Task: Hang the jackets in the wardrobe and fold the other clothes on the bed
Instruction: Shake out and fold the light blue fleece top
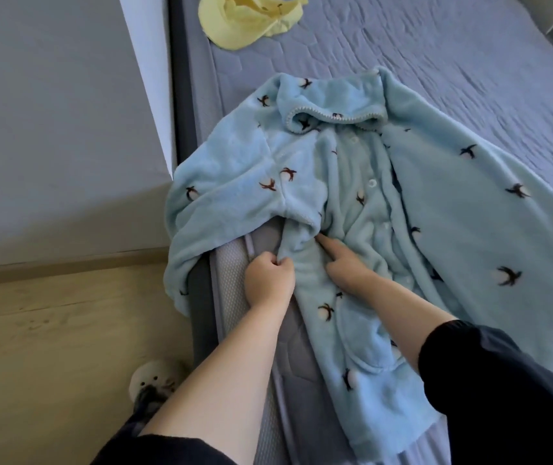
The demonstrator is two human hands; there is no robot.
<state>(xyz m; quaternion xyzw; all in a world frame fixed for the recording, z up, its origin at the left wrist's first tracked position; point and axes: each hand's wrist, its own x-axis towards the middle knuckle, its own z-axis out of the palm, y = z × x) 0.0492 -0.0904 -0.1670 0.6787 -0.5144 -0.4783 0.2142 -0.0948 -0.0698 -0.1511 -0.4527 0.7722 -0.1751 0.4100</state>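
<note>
Dark pushed-up sleeves (490, 380) enter from 6 o'clock. Left hand (270, 280) pinches a fold of the light-blue fleece robe with dark bird print (352, 182), fingers curled. Right hand (345, 263) lays a straight forefinger on it; its other fingers sink into the pile, so the grip is unclear. The robe sprawls at centre on the blue-grey quilted bed (453, 62), its hem cut off at 4 o'clock. A pale yellow crumpled garment (248, 18) is cropped at 12; pale wooden floor (50, 330) lies at 8.

Yellow garment (234, 25), perhaps cap, top cropped

Pale wooden floor (50, 330) meets a plain grey wall (50, 129) beside the blue quilted bed (436, 45).
</note>
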